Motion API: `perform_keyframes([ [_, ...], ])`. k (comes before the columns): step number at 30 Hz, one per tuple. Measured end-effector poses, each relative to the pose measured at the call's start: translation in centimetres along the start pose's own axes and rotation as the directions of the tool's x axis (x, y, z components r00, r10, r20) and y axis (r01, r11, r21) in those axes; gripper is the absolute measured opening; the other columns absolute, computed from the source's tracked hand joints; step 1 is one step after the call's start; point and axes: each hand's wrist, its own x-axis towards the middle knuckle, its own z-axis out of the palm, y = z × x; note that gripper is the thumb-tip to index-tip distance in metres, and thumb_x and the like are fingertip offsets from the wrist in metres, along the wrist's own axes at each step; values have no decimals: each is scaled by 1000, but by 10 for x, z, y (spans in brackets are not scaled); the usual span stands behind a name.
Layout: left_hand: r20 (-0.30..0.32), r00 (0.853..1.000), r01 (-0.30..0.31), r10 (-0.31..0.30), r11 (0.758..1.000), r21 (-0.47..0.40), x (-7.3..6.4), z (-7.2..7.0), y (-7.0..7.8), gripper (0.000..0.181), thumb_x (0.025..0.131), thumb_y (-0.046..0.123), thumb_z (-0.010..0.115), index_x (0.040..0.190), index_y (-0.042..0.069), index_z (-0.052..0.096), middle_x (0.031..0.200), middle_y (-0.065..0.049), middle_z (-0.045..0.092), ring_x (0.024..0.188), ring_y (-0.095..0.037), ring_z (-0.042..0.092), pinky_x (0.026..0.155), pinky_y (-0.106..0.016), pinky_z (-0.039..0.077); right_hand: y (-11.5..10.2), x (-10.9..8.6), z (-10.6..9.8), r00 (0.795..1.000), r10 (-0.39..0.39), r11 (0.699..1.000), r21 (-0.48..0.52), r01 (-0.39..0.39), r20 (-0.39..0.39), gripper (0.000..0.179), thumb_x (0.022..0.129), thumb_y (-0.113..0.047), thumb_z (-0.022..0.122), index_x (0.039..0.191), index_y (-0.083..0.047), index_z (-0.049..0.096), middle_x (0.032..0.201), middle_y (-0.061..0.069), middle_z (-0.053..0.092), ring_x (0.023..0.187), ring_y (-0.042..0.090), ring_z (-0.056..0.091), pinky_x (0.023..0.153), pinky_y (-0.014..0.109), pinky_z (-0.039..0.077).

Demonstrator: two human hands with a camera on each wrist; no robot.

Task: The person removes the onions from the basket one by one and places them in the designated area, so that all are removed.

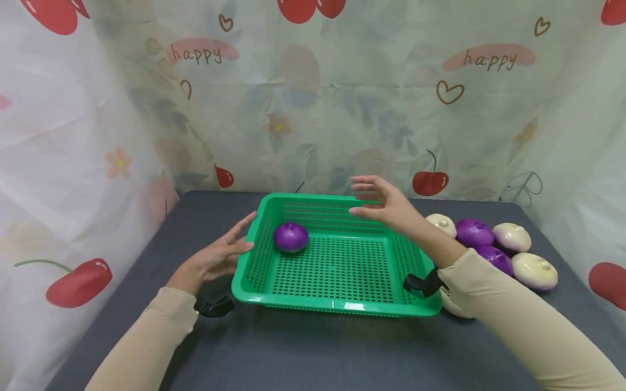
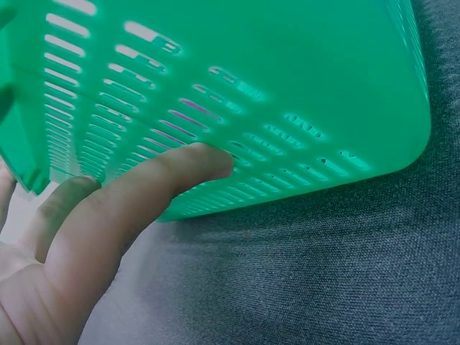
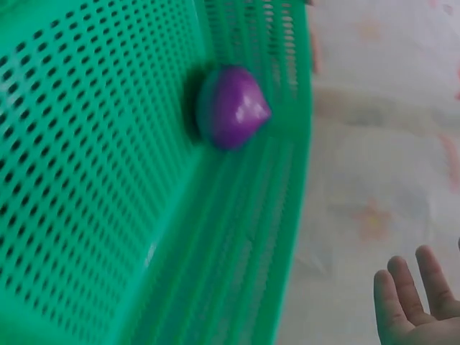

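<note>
A green slotted plastic basket (image 1: 337,306) stands on the table. Inside it, near the far left corner, sits one purple turnip (image 1: 290,238), also seen in the right wrist view (image 3: 233,108). My left hand (image 1: 211,262) is at the basket's left side, fingers extended; in the left wrist view a digit of this hand (image 2: 108,230) lies against the outer slotted wall. Over the basket's far right part, my right hand (image 1: 383,202) hovers with loosely bent, spread fingers and nothing in them. The right wrist view shows that hand (image 3: 420,313) apart from the basket.
Several more turnips lie right of the basket, some purple side up (image 1: 474,233), others cream side up (image 1: 534,271); my right forearm (image 1: 518,309) covers part of them. A patterned curtain (image 1: 332,108) surrounds the dark table (image 1: 293,353).
</note>
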Motion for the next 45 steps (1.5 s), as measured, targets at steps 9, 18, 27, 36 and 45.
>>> perform_keyframes([
  [9,12,1000,-5,5,1000,-9,1,-2,0,76,102,6,44,152,49,5,162,-13,8,127,-42,49,93,-60,48,20,41,56,982,145,989,-12,-145,117,66,87,-23,74,144,-22,42,146,11,43,136,35,41,102,51,44],
  [18,8,1000,-3,3,1000,-12,1,0,0,77,102,7,46,152,49,5,163,-12,7,129,-45,45,92,-60,48,46,65,90,940,239,968,-134,-212,245,76,87,-27,73,150,-17,33,152,16,35,138,37,37,103,52,42],
  [27,-4,1000,0,0,1000,-6,1,1,1,77,102,7,46,152,49,5,163,-12,7,130,-45,45,92,-60,47,59,73,110,914,289,944,-245,-223,283,84,86,-24,75,153,-14,26,150,19,35,135,34,40,104,47,43],
  [36,4,1000,-6,6,1000,-5,0,0,3,76,103,6,44,152,49,5,162,-12,8,128,-44,47,91,-60,48,63,75,122,919,258,940,-299,-166,300,83,82,-18,79,150,-14,32,146,15,39,127,33,49,99,44,48],
  [45,7,1000,-8,9,1000,-8,0,0,1,76,103,6,44,152,48,4,162,-14,9,128,-43,48,91,-58,49,56,71,127,897,270,928,-342,-145,351,75,80,-20,81,142,-11,40,141,14,46,121,30,54,96,41,50],
])
